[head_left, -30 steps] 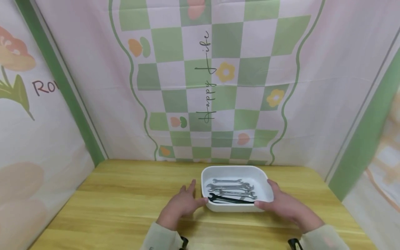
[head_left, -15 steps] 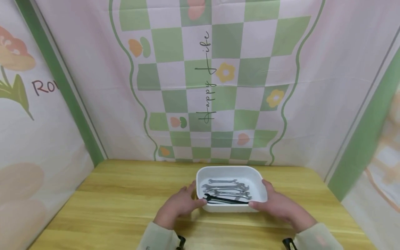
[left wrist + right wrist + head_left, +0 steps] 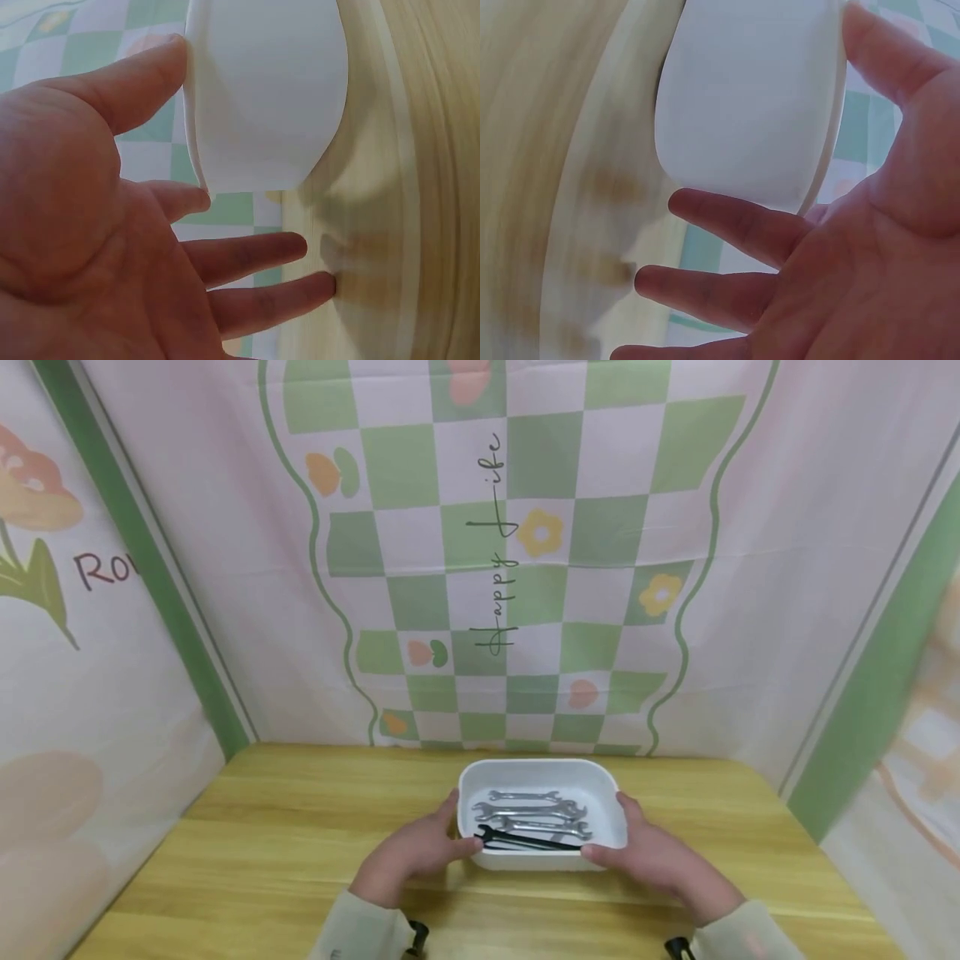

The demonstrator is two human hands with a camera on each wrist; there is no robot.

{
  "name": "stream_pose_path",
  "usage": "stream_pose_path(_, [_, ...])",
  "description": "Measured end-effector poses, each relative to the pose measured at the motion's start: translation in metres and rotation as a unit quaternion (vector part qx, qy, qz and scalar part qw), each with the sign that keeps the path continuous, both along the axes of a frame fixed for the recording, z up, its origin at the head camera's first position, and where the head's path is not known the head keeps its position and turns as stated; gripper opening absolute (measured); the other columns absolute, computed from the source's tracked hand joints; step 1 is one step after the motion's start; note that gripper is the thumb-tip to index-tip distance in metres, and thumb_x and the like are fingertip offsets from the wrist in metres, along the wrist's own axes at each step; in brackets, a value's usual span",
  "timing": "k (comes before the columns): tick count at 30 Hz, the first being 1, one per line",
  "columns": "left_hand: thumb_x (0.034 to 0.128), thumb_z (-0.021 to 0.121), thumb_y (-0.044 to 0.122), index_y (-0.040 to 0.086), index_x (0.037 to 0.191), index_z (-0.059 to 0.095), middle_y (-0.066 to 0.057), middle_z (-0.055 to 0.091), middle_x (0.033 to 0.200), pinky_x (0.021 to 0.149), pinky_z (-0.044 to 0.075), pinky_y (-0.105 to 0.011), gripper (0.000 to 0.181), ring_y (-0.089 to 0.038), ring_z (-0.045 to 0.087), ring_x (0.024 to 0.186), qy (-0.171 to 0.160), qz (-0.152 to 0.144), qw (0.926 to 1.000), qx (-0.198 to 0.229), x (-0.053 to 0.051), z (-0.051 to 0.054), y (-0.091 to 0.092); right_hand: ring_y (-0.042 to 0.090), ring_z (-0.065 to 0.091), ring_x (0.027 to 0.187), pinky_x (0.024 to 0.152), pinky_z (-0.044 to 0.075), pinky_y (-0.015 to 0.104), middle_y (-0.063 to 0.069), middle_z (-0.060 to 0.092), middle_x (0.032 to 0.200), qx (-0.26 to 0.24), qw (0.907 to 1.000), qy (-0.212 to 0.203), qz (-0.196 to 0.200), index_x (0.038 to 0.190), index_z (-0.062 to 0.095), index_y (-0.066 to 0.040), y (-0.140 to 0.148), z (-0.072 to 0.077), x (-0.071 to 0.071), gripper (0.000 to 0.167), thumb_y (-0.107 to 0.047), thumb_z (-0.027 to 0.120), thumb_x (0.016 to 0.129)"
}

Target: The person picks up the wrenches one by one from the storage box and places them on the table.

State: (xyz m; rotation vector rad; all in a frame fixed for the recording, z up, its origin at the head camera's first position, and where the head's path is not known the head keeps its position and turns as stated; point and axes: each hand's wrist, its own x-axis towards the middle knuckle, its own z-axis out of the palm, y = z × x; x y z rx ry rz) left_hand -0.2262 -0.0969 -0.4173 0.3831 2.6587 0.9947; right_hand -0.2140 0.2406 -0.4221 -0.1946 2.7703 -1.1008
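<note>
A white rectangular container (image 3: 536, 861) stands on the wooden table with several wrenches in it. Silver open-end wrenches (image 3: 528, 812) lie crosswise inside, and a black wrench (image 3: 528, 840) rests along the near side. My left hand (image 3: 417, 850) touches the container's left end, thumb at the near rim. At the opposite end, my right hand (image 3: 651, 853) touches it with the thumb on the near right corner. In the left wrist view the fingers (image 3: 247, 259) are straight and spread. The right wrist view likewise shows straight, spread fingers (image 3: 705, 292), one against the white wall.
The wooden table (image 3: 300, 827) extends to both sides of the container. Behind it hangs a checkered fabric backdrop (image 3: 540, 635), with more printed fabric (image 3: 112, 693) at the left. Black straps (image 3: 417, 935) show at the sleeve cuffs.
The container with its wrenches has slid left across the table. Both hands have moved left along with it, and the left hand has come closer against its end.
</note>
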Motion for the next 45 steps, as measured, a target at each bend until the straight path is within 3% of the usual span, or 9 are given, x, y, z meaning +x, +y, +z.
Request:
stream_pose_path(8, [0.0905, 0.066, 0.055, 0.013, 0.161, 0.015, -0.026, 0.047, 0.145, 0.105, 0.034, -0.062, 0.097, -0.046, 0.046, 0.129, -0.009, 0.0, 0.9999, -0.005, -0.001, 0.001, -0.011, 0.051, 0.051, 0.118, 0.098, 0.038, 0.065, 0.044, 0.043, 0.135, 0.017, 0.9999, -0.004, -0.002, 0.152, 0.001, 0.012, -0.011, 0.0, 0.003, 0.122, -0.055, 0.076, 0.082])
stream_pose_path(18, [0.0855, 0.072, 0.055, 0.013, 0.161, 0.014, -0.028, 0.05, 0.141, 0.103, 0.035, -0.064, 0.104, -0.046, 0.049, 0.126, -0.007, 0.007, 0.9999, -0.005, 0.002, 0.002, -0.017, 0.037, 0.06, 0.103, 0.093, 0.046, 0.06, 0.037, 0.057, 0.121, 0.021, 0.9996, 0.015, 0.01, 0.152, 0.007, 0.008, -0.013, -0.005, 0.003, 0.112, -0.052, 0.075, 0.085])
stream_pose_path(23, [0.0829, 0.074, 0.057, 0.013, 0.161, 0.012, -0.031, 0.045, 0.144, 0.104, 0.033, -0.065, 0.109, -0.048, 0.045, 0.129, -0.015, 0.004, 0.9999, 0.006, -0.001, 0.0, -0.018, 0.037, 0.058, 0.105, 0.095, 0.043, 0.063, 0.039, 0.05, 0.131, 0.003, 0.9994, 0.008, 0.033, 0.154, 0.007, 0.005, -0.001, -0.005, -0.005, 0.11, -0.046, 0.077, 0.085])
stream_pose_path(28, [0.0809, 0.074, 0.06, 0.02, 0.162, 0.012, -0.027, 0.041, 0.149, 0.105, 0.032, -0.065, 0.109, -0.047, 0.041, 0.132, -0.02, 0.003, 0.9998, 0.003, -0.007, 0.0, -0.019, 0.038, 0.057, 0.108, 0.098, 0.04, 0.063, 0.044, 0.04, 0.138, 0.02, 0.9981, -0.008, 0.058, 0.155, -0.001, 0.007, 0.004, -0.003, -0.01, 0.117, -0.048, 0.075, 0.086])
stream_pose_path(34, [0.0778, 0.076, 0.061, 0.022, 0.162, 0.011, -0.029, 0.048, 0.142, 0.102, 0.035, -0.066, 0.114, -0.049, 0.048, 0.125, -0.024, -0.004, 0.9996, -0.013, -0.01, 0.001, -0.02, 0.036, 0.06, 0.103, 0.095, 0.043, 0.062, 0.046, 0.046, 0.131, 0.038, 0.9967, -0.025, 0.067, 0.154, -0.007, 0.008, 0.001, 0.003, -0.008, 0.119, -0.049, 0.074, 0.087])
stream_pose_path(45, [0.0768, 0.077, 0.062, 0.024, 0.162, 0.009, -0.028, 0.055, 0.135, 0.097, 0.04, -0.065, 0.115, -0.047, 0.056, 0.116, -0.039, -0.004, 0.9988, -0.027, -0.012, 0.003, -0.019, 0.043, 0.057, 0.11, 0.097, 0.041, 0.064, 0.046, 0.046, 0.131, 0.052, 0.9955, -0.038, 0.069, 0.155, -0.006, 0.006, 0.001, 0.005, -0.01, 0.119, -0.051, 0.072, 0.087])
